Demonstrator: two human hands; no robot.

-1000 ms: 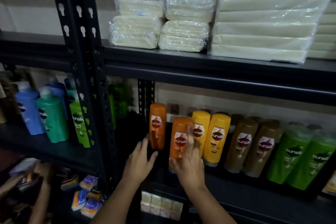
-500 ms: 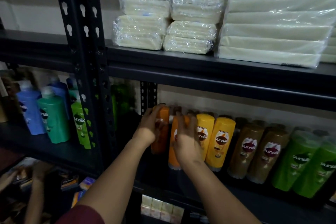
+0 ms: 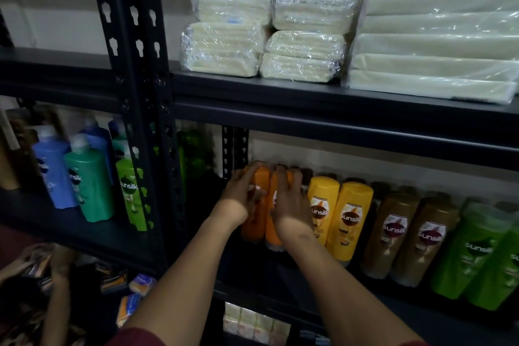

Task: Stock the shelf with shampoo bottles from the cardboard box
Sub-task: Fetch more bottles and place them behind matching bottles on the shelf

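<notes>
On the far left bay of a black metal shelf (image 3: 280, 284), a blue plastic bottle (image 3: 52, 174), a dark green plastic bottle (image 3: 90, 185) and a light green plastic bottle (image 3: 130, 191) stand near the front edge. Right of the black perforated upright post (image 3: 140, 93), at the left end of the middle shelf, two orange plastic shampoo bottles (image 3: 259, 213) stand touching side by side. The left hand (image 3: 243, 195) curls its fingers over the top of the left orange one; the right hand (image 3: 289, 202) grips the right one the same way. Just beside them stand two yellow plastic shampoo bottles (image 3: 337, 216), then two brown plastic shampoo bottles (image 3: 410, 233), then two bright green plastic shampoo bottles (image 3: 477, 255) toward the right end. On the shelf above lie cream packs wrapped in clear plastic (image 3: 280, 22).
</notes>
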